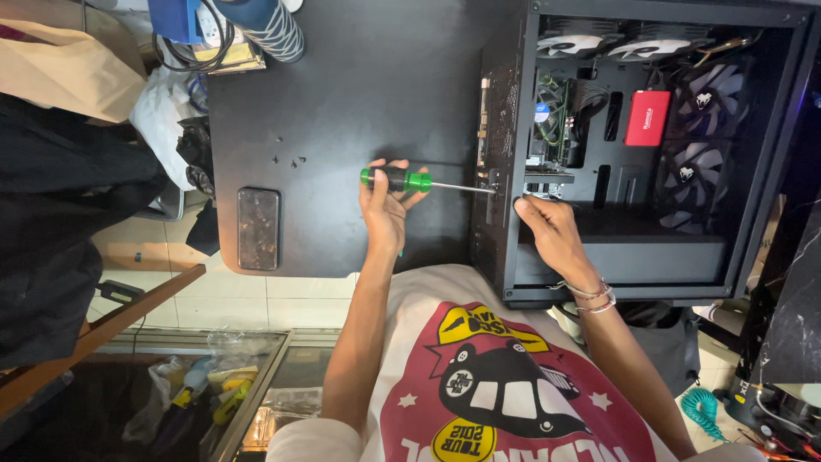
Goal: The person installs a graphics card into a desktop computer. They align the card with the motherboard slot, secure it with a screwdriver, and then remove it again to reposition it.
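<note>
The screwdriver [409, 180], with a black and green handle and a thin steel shaft, lies level above the black table [359, 94], its tip set against the rear edge of the open computer case [513, 128], which stands at the table's right edge. The left hand [385, 205] has its fingers wrapped closed around the handle, thumb over the top. The right hand [547, 227] rests on the lower rim of the case's open side, just beside the screwdriver tip; its fingers are bent over a small metal part there, and whether they pinch it cannot be told. Thin bracelets [592, 297] circle that wrist.

Nearest the camera is the person's white shirt with a red and yellow print [505, 385]. To the left of it, below the table's near edge, a glass-topped shelf [256, 385] holds bags and small yellow and blue tools.

On the table, near its left near corner, a phone [258, 228] lies face up. A little farther in, a few small dark screws [289, 161] are scattered, well apart from the hand. At the far left corner stand a dark striped bottle [267, 27] and a blue box with coiled cables [192, 34].

Inside the case, a red rectangular drive [647, 117] sits on the back panel, with fans [699, 128] to its right and two white-bladed fans [616, 44] along the far wall. A motherboard with a cooler [552, 111] sits close to the rear edge.
</note>
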